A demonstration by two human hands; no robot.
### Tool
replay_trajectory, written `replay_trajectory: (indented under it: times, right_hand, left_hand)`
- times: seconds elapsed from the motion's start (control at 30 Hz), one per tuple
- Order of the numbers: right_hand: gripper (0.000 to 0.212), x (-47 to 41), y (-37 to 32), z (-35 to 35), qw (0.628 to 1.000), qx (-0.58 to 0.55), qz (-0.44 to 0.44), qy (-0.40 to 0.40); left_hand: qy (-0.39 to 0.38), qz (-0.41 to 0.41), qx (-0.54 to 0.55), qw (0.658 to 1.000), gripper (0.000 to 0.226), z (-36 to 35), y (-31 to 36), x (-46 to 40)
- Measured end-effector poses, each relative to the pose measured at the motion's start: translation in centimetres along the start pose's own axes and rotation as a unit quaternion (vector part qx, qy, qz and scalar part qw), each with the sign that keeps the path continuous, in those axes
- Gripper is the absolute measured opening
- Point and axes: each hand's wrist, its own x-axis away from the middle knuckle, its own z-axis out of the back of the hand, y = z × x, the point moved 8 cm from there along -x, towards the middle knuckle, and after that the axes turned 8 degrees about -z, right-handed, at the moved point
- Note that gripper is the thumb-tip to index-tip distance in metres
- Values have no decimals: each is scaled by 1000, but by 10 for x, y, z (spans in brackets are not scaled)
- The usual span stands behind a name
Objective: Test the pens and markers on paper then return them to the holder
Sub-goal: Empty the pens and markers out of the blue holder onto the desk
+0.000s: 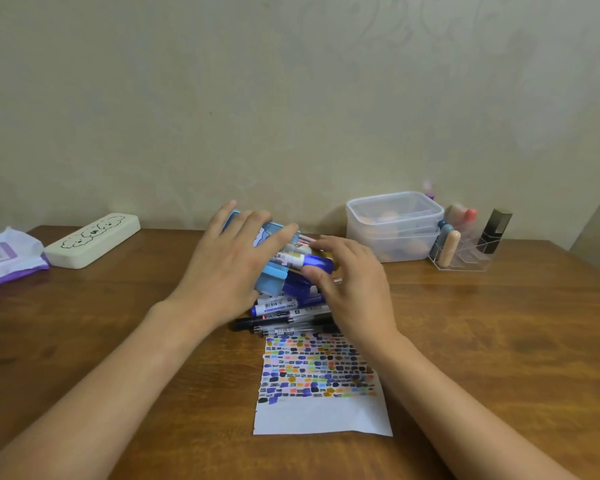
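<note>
The left hand (pixel 229 265) is laid over a blue plastic holder (pixel 269 271), tipped on its side at mid worktop (pixel 118 323), the fingers curled round its body. The right hand (pixel 350 289) is set just right of it, fingers bent and spread against a blue marker (pixel 312 263) at the holder's mouth. Slim pens (pixel 284 315) are heaped below, touching the far edge of a paper (pixel 321 414) covered in small colour patches.
</note>
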Motion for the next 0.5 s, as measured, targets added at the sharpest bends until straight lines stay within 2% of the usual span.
replay_trajectory:
  times: [0.13, 0.5]
  right_hand:
    - [30, 0, 14, -4, 999, -33, -21, -37]
    - [41, 11, 19, -23, 993, -44, -16, -112]
  left_hand:
    - [-14, 9, -12, 1000, 102, -7, -12, 4]
    - [-30, 21, 17, 999, 101, -13, -20, 9]
